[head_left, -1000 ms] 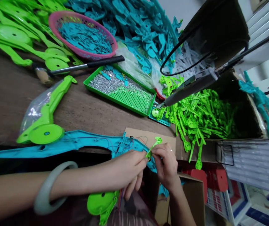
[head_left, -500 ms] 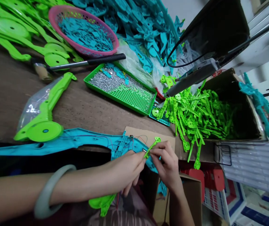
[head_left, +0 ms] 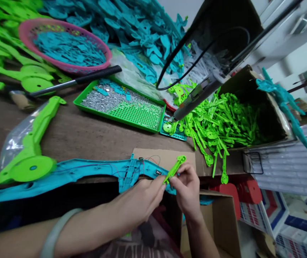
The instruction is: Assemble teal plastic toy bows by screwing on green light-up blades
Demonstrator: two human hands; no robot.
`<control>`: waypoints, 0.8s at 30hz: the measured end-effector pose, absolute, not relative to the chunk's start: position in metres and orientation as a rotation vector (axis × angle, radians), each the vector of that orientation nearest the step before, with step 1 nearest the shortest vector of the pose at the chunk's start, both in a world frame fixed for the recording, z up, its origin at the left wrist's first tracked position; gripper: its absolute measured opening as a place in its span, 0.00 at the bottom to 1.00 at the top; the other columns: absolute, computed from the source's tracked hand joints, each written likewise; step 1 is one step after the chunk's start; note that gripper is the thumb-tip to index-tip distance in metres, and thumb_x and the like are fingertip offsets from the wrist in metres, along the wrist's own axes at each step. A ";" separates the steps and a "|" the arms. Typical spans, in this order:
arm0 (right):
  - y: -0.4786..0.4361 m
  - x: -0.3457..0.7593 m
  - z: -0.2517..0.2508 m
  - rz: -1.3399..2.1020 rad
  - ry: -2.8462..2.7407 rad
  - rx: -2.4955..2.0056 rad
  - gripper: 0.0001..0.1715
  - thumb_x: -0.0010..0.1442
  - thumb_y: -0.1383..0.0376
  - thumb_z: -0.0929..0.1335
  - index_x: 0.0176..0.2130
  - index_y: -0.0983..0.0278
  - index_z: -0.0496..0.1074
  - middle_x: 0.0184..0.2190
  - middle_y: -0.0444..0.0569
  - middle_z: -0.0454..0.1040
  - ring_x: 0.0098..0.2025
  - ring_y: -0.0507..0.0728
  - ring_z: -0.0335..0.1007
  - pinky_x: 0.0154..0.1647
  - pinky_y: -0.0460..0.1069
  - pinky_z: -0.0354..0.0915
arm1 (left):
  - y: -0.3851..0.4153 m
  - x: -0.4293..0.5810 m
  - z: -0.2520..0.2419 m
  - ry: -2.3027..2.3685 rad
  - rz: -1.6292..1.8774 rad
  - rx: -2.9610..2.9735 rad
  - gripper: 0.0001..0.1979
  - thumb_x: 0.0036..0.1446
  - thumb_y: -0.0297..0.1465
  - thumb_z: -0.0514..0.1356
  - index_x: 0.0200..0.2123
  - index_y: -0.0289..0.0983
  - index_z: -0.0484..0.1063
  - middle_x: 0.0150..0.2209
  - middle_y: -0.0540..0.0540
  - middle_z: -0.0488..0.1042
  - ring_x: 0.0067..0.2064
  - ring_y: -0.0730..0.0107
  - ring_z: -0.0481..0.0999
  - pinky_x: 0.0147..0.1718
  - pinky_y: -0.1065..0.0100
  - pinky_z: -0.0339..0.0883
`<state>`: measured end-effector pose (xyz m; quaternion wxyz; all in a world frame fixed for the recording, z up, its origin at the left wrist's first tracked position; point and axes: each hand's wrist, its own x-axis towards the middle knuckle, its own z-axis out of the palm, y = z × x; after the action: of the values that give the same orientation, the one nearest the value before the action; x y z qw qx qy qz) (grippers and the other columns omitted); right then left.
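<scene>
Many lime green plastic parts (head_left: 35,77) lie heaped at the far left of a brown table (head_left: 83,132). Just right of them stands a pink basket (head_left: 105,56) filled with small blue pieces (head_left: 70,50). Nearer, a hammer (head_left: 73,83) lies with its head to the left and its black handle to the right. At the near left is a bigger green part (head_left: 32,168) with a round disc and a clear plastic piece (head_left: 16,139) along its side. A long blue shell (head_left: 89,167) stretches from the left edge toward the middle, thin wires running along it. Beyond it, a green tray (head_left: 142,116) holds small silvery bits and a few blue pieces.

The left hand (head_left: 144,200), below a wrist with a pale bangle (head_left: 59,229), reaches in from the near left and pinches the lower end of a small green piece (head_left: 175,167). This piece is tilted, its upper end to the right, in front of a cardboard sheet (head_left: 166,156) and the blue shell's right end. The right hand (head_left: 187,188) pinches it too, thumb against it; the fingertips are partly hidden, so the exact contact is hard to tell.

Farther right, a grey stick-shaped tool (head_left: 196,98) slants above a pile of green pieces (head_left: 209,118) spilling from a cardboard box (head_left: 286,123). Red stools (head_left: 250,190) stand at the near right.
</scene>
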<state>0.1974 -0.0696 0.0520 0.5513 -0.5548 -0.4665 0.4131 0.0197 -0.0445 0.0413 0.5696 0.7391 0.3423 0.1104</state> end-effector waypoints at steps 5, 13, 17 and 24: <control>-0.074 0.208 0.056 1.513 -0.892 -1.288 0.19 0.53 0.55 0.77 0.39 0.65 0.76 0.28 0.44 0.72 0.23 0.48 0.63 0.21 0.43 0.62 | -0.022 0.023 0.058 0.707 0.130 1.978 0.18 0.68 0.35 0.42 0.44 0.38 0.70 0.23 0.49 0.69 0.23 0.67 0.69 0.24 0.69 0.56; -0.074 0.243 0.080 1.243 -1.058 -1.273 0.12 0.61 0.57 0.73 0.40 0.63 0.77 0.25 0.44 0.76 0.20 0.50 0.72 0.21 0.45 0.70 | 0.027 0.045 0.094 0.527 0.084 1.938 0.20 0.68 0.44 0.48 0.43 0.39 0.75 0.29 0.49 0.78 0.32 0.67 0.79 0.39 0.69 0.70; -0.082 0.253 0.106 0.384 -0.987 -1.141 0.07 0.64 0.59 0.70 0.41 0.60 0.74 0.34 0.46 0.78 0.25 0.52 0.75 0.22 0.47 0.73 | 0.041 0.045 0.090 0.474 0.334 1.659 0.28 0.69 0.49 0.47 0.65 0.42 0.62 0.58 0.39 0.75 0.57 0.57 0.76 0.52 0.60 0.70; -0.083 0.300 0.092 0.355 -0.543 -1.224 0.08 0.60 0.61 0.70 0.38 0.61 0.68 0.28 0.40 0.75 0.19 0.47 0.70 0.15 0.41 0.64 | -0.014 0.053 0.061 0.682 0.259 1.554 0.27 0.68 0.51 0.50 0.50 0.35 0.75 0.31 0.46 0.78 0.26 0.72 0.72 0.27 0.71 0.65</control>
<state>0.2997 -0.0834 0.0917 0.7696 -0.5642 -0.2502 0.1636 0.0532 -0.0135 0.0614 0.6537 0.6850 0.3006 0.1143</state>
